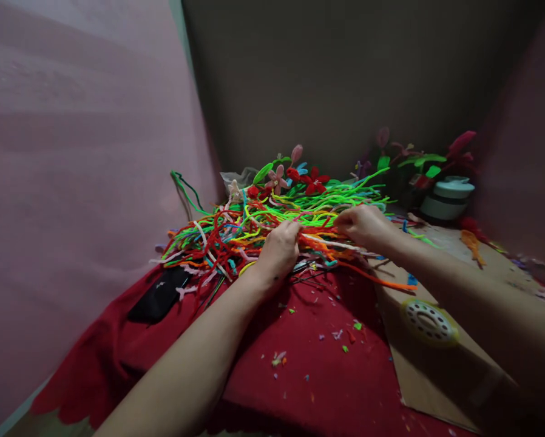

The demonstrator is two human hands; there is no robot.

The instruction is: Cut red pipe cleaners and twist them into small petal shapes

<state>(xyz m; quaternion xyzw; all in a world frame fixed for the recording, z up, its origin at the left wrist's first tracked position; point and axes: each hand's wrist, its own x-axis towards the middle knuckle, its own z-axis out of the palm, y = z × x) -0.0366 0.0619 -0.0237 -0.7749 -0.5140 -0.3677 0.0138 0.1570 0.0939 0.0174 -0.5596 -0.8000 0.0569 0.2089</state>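
Note:
Both hands are over a wide, tangled heap of fuzzy pipe cleaners in green, red, orange, yellow, white and pink. My left hand is closed in a pinch at the heap's front edge. To its right, my right hand pinches too, with fingertips among red and orange strands. Pipe cleaners run between the hands; exactly which strand each one grips is hard to make out. Behind them rest a pink pipe-cleaner flower and a red one. A metal tool, partly covered, lies just right of my left wrist.
Fuzzy clippings dot the red cloth. At left lies a black phone. A tape roll sits on cardboard under my right forearm. Back right stand a pale green jar and more flowers. A pink wall borders the left.

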